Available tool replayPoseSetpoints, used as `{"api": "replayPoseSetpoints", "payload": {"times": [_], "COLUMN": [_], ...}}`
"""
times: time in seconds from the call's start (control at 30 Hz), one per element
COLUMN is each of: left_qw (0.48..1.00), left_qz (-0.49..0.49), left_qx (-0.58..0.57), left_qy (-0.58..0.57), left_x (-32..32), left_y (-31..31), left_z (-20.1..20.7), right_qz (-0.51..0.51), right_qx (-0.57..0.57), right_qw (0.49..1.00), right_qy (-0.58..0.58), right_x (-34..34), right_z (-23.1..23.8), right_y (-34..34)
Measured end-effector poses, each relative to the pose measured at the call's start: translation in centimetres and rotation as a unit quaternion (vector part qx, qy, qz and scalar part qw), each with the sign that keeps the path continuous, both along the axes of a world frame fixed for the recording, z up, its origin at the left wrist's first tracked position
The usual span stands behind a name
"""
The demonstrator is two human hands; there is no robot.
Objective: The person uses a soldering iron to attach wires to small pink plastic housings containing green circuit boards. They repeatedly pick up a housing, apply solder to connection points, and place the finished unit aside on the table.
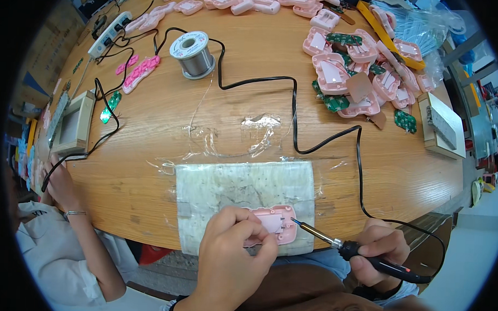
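A pink plastic casing half (291, 213), with a pale rectangular inset, lies on the worn whitish mat (242, 180) near the table's front edge. My left hand (234, 259) is over the casing's left part, thumb and fingertips pinched together. Whatever is between those fingertips is hidden. In my right hand (381, 250) is a soldering iron (317, 233), gripped by its black handle. Its tip points left and is at the casing's right side; I cannot tell whether it touches. A black cord runs from the handle's end.
A solder wire spool (198, 65) stands farther back, its thin wire trailing toward clear tape. Pink casings (331, 73) and green circuit boards (406, 121) are piled right. The black cord (257, 80) snakes across the table from a power strip (110, 34). A person's arm (84, 226) is at left.
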State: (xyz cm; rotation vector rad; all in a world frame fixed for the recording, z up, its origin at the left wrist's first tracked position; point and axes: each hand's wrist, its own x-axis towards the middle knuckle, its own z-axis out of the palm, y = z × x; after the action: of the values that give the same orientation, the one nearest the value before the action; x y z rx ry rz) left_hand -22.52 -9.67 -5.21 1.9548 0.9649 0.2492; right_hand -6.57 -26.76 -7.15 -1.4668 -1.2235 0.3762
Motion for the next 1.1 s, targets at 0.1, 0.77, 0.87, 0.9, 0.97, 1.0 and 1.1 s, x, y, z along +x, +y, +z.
{"api": "replayPoseSetpoints", "payload": {"times": [0.1, 0.77, 0.87, 0.9, 0.97, 1.0, 1.1], "left_qw": [1.0, 0.994, 0.995, 0.995, 0.995, 0.996, 0.996], "left_qz": [-0.01, 0.006, -0.028, -0.031, -0.032, -0.03, -0.026], "left_qx": [0.011, -0.095, -0.08, -0.078, -0.076, -0.075, -0.069], "left_qy": [0.011, 0.045, 0.049, 0.048, 0.048, 0.049, 0.051], "left_x": [0.2, 0.8, 0.6, 0.6, 0.6, 0.6, 0.7], "left_y": [0.2, 0.3, 0.5, 0.5, 0.5, 0.5, 0.4], "left_z": [0.0, 0.7, 0.9, 0.9, 0.9, 0.8, 0.7], "right_qz": [0.012, 0.008, 0.035, 0.04, 0.045, 0.045, 0.052], "right_qx": [-0.005, -0.003, -0.012, -0.016, -0.014, -0.012, 0.004], "right_qw": [1.0, 1.0, 0.999, 0.999, 0.999, 0.999, 0.999], "right_qy": [-0.006, 0.025, 0.018, 0.013, 0.015, 0.012, 0.006], "right_x": [-0.1, 0.4, 0.4, 0.3, 0.2, 0.0, -0.2], "right_z": [-0.1, -0.6, -0.6, -0.6, -0.7, -0.8, -1.0], "right_y": [0.6, 0.1, -0.2, -0.2, -0.1, -0.1, 0.3]}}
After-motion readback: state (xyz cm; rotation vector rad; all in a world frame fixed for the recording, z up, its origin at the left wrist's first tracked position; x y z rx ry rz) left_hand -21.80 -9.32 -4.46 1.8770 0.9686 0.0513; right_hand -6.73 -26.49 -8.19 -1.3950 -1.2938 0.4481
